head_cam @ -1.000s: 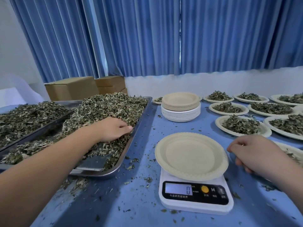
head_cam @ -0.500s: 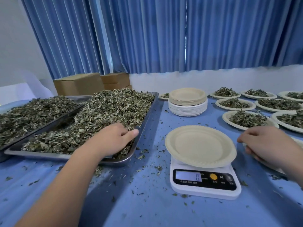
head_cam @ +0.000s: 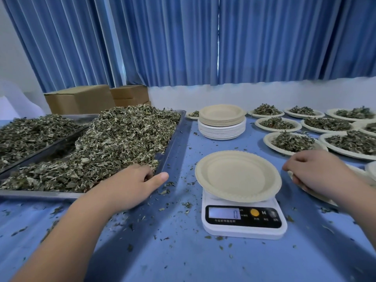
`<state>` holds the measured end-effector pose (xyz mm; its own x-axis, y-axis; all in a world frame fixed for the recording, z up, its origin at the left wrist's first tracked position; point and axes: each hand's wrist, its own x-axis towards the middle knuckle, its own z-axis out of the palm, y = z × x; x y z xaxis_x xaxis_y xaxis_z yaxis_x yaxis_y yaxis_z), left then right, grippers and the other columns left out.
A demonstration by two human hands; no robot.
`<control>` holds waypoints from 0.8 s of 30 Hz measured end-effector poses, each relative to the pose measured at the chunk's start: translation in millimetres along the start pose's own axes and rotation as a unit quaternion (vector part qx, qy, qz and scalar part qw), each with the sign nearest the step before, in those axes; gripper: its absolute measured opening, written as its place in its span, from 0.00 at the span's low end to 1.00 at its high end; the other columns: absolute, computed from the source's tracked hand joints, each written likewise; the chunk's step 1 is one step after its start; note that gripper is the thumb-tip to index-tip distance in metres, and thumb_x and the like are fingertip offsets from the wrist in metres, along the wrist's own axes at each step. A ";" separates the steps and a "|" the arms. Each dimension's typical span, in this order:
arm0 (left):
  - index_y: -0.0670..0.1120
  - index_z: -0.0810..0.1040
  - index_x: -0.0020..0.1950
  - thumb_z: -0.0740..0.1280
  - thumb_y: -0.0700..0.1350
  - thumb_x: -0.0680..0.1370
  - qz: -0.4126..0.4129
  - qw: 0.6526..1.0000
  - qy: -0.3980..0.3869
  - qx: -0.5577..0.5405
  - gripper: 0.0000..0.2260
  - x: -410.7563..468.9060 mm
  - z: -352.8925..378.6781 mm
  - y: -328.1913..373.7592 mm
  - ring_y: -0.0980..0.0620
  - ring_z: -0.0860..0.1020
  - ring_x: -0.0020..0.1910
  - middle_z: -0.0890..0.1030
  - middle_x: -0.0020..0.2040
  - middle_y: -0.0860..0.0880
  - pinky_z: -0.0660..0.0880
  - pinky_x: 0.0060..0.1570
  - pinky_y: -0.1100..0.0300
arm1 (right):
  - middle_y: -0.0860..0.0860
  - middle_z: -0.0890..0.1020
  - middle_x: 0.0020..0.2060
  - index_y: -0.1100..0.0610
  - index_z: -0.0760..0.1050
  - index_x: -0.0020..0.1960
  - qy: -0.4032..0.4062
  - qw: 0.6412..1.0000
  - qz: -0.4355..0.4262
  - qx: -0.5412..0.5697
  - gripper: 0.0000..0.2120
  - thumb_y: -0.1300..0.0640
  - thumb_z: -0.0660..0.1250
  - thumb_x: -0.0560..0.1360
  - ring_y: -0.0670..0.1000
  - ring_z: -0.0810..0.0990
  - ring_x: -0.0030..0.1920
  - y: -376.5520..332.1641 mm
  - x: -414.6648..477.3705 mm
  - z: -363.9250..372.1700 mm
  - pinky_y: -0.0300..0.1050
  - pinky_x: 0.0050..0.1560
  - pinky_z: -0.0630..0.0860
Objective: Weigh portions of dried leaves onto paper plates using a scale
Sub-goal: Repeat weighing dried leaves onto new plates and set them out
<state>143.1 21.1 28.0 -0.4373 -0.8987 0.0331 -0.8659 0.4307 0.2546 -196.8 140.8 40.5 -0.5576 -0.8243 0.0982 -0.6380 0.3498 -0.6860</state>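
Note:
An empty beige paper plate [head_cam: 238, 176] sits on a white digital scale [head_cam: 244, 222] whose display reads 0. Left of it, a steel tray [head_cam: 175, 137] holds a big heap of dried leaves [head_cam: 122, 139]. My left hand [head_cam: 130, 186] is at the tray's near right corner, its fingers curled down into the leaves and its thumb sticking out over the rim. My right hand [head_cam: 317, 174] lies right of the scale, with its fingers curled over the rim of another paper plate [head_cam: 305, 190]. The hand hides most of that plate.
A stack of unused plates [head_cam: 221, 123] stands behind the scale. Several plates of weighed leaves [head_cam: 293, 142] cover the table's right side. A second tray of leaves [head_cam: 30, 133] lies at far left, with cardboard boxes [head_cam: 79, 100] behind it. Leaf crumbs litter the blue table [head_cam: 173, 251].
My left hand has slid back toward the tray's near corner and dug its fingers deeper into the leaves. My right hand has stayed beside the scale.

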 end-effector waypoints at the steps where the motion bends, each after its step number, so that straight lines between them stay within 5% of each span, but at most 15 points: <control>1: 0.52 0.74 0.51 0.42 0.76 0.63 0.006 1.000 -0.001 0.006 0.37 -2.0 0.5 1.3 0.56 0.74 0.48 0.73 0.49 0.55 0.72 0.52 0.55 | 0.50 0.80 0.23 0.56 0.81 0.35 0.000 1.000 -0.002 -0.001 0.11 0.59 0.64 0.75 0.51 0.75 0.22 -0.2 -0.5 -0.1 0.40 0.29 0.70; 9: 0.51 0.75 0.55 0.51 0.71 0.74 0.001 0.999 0.010 0.047 0.28 -11.0 6.6 6.6 0.55 0.75 0.46 0.73 0.48 0.54 0.74 0.51 0.54 | 0.49 0.80 0.23 0.58 0.81 0.36 -0.003 1.000 -0.015 0.000 0.12 0.60 0.63 0.75 0.50 0.74 0.22 -0.5 -0.4 3.4 0.40 0.28 0.69; 13: 0.48 0.76 0.43 0.47 0.74 0.68 -0.001 0.999 0.031 -0.008 0.34 -10.4 4.4 1.8 0.49 0.78 0.37 0.79 0.38 0.47 0.76 0.44 0.50 | 0.49 0.80 0.23 0.57 0.81 0.36 0.004 1.000 -0.023 0.009 0.12 0.60 0.63 0.75 0.49 0.73 0.21 1.3 0.8 3.4 0.39 0.28 0.68; 17: 0.51 0.77 0.38 0.51 0.77 0.63 -0.027 0.996 0.058 -0.060 0.32 -8.6 3.0 -4.1 0.54 0.74 0.26 0.78 0.30 0.50 0.72 0.33 0.58 | 0.49 0.80 0.23 0.58 0.81 0.34 0.010 0.999 -0.033 0.015 0.12 0.60 0.64 0.75 0.50 0.73 0.21 2.6 3.3 3.7 0.40 0.27 0.69; 24: 0.51 0.78 0.39 0.53 0.74 0.66 -0.027 0.995 0.059 -0.075 0.29 -11.4 0.7 -7.4 0.47 0.79 0.38 0.80 0.37 0.48 0.72 0.39 0.56 | 0.49 0.79 0.22 0.59 0.81 0.35 0.013 0.999 -0.038 0.025 0.12 0.61 0.63 0.74 0.52 0.72 0.22 4.7 5.7 3.0 0.39 0.27 0.70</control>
<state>154.4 28.2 25.0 -0.3517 -0.9274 0.1274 -0.8376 0.3726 0.3995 -201.3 136.5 35.7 -0.5224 -0.8356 0.1701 -0.6520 0.2629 -0.7112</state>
